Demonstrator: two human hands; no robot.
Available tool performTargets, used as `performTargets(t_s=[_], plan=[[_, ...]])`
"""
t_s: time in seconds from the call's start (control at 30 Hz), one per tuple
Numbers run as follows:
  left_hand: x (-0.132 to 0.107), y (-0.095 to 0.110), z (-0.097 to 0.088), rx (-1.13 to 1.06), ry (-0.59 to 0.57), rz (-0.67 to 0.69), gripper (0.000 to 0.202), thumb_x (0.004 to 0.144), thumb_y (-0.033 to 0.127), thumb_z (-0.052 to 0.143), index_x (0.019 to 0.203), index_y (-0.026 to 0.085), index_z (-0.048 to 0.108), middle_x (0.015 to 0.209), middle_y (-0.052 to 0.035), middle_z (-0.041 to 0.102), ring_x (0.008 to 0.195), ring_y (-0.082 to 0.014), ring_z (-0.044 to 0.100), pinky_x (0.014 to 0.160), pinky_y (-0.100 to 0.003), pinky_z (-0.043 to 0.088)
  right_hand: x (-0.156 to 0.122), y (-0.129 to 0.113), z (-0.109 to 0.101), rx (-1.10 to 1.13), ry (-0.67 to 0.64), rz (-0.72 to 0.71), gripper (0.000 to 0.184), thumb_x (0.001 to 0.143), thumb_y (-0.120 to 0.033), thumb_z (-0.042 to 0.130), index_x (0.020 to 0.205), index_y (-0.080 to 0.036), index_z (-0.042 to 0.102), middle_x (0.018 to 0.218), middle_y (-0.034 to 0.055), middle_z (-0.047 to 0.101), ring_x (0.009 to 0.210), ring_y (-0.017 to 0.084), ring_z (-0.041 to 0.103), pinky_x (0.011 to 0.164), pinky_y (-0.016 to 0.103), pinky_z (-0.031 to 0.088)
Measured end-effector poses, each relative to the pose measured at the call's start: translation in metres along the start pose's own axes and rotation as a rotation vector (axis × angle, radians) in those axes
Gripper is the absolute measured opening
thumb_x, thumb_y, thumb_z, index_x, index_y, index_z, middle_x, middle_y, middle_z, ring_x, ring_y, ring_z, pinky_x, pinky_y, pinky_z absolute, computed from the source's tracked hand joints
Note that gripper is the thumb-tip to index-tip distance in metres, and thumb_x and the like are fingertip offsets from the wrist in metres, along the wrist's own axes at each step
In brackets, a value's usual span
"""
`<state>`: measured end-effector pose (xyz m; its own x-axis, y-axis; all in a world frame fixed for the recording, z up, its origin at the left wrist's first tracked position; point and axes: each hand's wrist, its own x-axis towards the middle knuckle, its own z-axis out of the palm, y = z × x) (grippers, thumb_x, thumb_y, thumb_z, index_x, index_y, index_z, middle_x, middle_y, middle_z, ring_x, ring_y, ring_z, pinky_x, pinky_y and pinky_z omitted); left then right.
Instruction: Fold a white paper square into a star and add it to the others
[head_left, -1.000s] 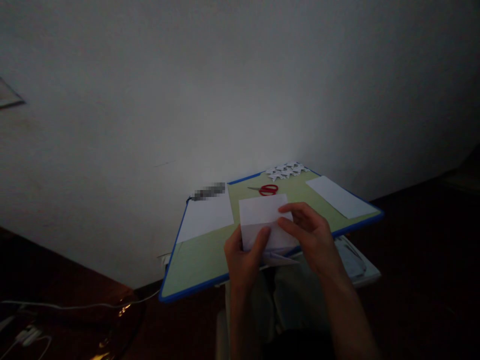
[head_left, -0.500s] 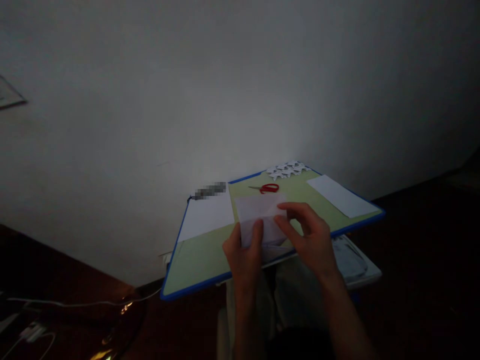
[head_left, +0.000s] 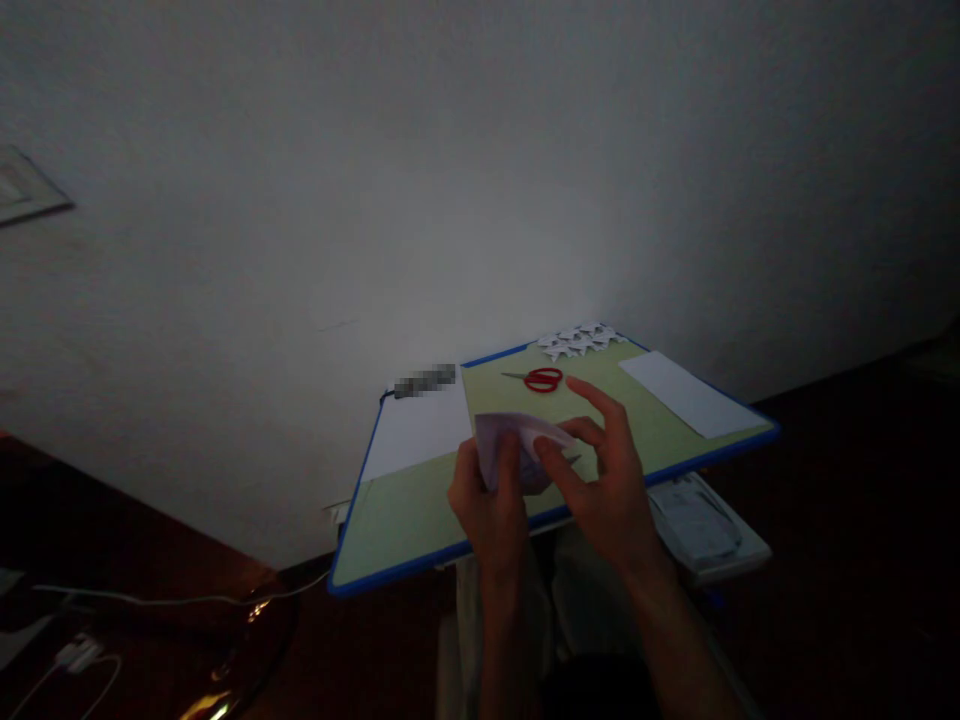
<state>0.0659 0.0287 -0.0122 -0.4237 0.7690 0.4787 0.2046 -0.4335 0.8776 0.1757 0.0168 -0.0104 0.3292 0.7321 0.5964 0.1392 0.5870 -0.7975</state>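
Note:
A small sheet of white paper (head_left: 491,440), bent along folds, is held above the near edge of the table. My left hand (head_left: 489,500) grips its left side, thumb pressed on the front. At the paper's right side, my right hand (head_left: 604,475) pinches the folded edge between thumb and a finger, while its index finger stands out apart. Just beyond the hands, red-handled scissors (head_left: 543,379) lie on the table, blades pointing left. The paper's lower layers are partly hidden by my fingers.
The green table (head_left: 405,535) has a blue rim and stands against a grey wall. Several folded white paper pieces (head_left: 577,341) lie at its back. White sheets rest at the left (head_left: 416,435) and right (head_left: 686,395). A pale tray-like thing (head_left: 705,530) sits below the right edge.
The paper, held up flat before, is now bent over and sits lower. My right index finger has lifted off it and stretched out; the right hand has shifted slightly toward me.

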Motion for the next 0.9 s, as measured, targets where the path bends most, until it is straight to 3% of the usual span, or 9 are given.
performTargets(t_s=[0.1, 0.17, 0.23, 0.43, 0.67, 0.9], plan=[[0.002, 0.003, -0.002, -0.033, -0.040, 0.013, 0.025, 0.087, 0.042, 0.080, 0.092, 0.018, 0.075, 0.082, -0.0017, 0.076, 0.074, -0.0186, 0.071, 0.065, -0.026, 0.056, 0.003, -0.001, -0.001, -0.120, -0.016, -0.119, 0.017, 0.098, -0.025, 0.069, 0.115, -0.026, 0.072, 0.102, 0.0054, 0.076, 0.096, 0.024, 0.072, 0.086, 0.039, 0.059], [0.004, 0.004, -0.004, -0.058, -0.062, 0.026, 0.023, 0.086, 0.040, 0.082, 0.093, 0.018, 0.077, 0.084, -0.0026, 0.078, 0.077, -0.0198, 0.073, 0.068, -0.027, 0.057, 0.005, -0.001, -0.003, -0.152, -0.014, -0.188, 0.007, 0.098, -0.022, 0.068, 0.102, -0.025, 0.074, 0.105, 0.0060, 0.075, 0.104, 0.025, 0.070, 0.094, 0.040, 0.056], [0.005, 0.004, -0.006, -0.091, -0.089, 0.046, 0.022, 0.084, 0.039, 0.084, 0.092, 0.019, 0.079, 0.083, -0.0034, 0.079, 0.077, -0.0207, 0.075, 0.069, -0.027, 0.058, 0.007, 0.000, -0.006, -0.127, -0.028, -0.189, 0.011, 0.098, -0.019, 0.069, 0.105, -0.024, 0.075, 0.108, 0.0057, 0.076, 0.106, 0.023, 0.071, 0.096, 0.037, 0.055], [0.006, -0.003, -0.012, -0.134, -0.165, 0.070, 0.020, 0.081, 0.034, 0.086, 0.097, 0.021, 0.084, 0.091, -0.0050, 0.084, 0.084, -0.0238, 0.079, 0.075, -0.030, 0.061, 0.010, 0.004, -0.018, -0.071, -0.165, -0.132, 0.015, 0.095, -0.016, 0.074, 0.106, -0.025, 0.080, 0.097, 0.0007, 0.082, 0.089, 0.019, 0.075, 0.078, 0.028, 0.057], [0.006, -0.004, -0.012, -0.102, -0.117, 0.043, 0.021, 0.084, 0.036, 0.085, 0.098, 0.020, 0.084, 0.093, -0.0059, 0.085, 0.087, -0.0251, 0.079, 0.077, -0.032, 0.062, 0.012, 0.006, -0.027, -0.121, -0.192, -0.252, 0.024, 0.096, -0.012, 0.075, 0.112, -0.027, 0.083, 0.102, 0.0021, 0.080, 0.092, 0.017, 0.075, 0.081, 0.027, 0.059], [0.005, 0.006, -0.014, -0.117, -0.211, 0.012, 0.025, 0.081, 0.034, 0.085, 0.102, 0.019, 0.084, 0.099, -0.0076, 0.085, 0.092, -0.0268, 0.080, 0.082, -0.034, 0.063, 0.013, 0.013, -0.032, -0.166, -0.163, -0.340, 0.031, 0.096, -0.011, 0.075, 0.118, -0.032, 0.084, 0.105, 0.0029, 0.083, 0.095, 0.020, 0.079, 0.085, 0.031, 0.064]])
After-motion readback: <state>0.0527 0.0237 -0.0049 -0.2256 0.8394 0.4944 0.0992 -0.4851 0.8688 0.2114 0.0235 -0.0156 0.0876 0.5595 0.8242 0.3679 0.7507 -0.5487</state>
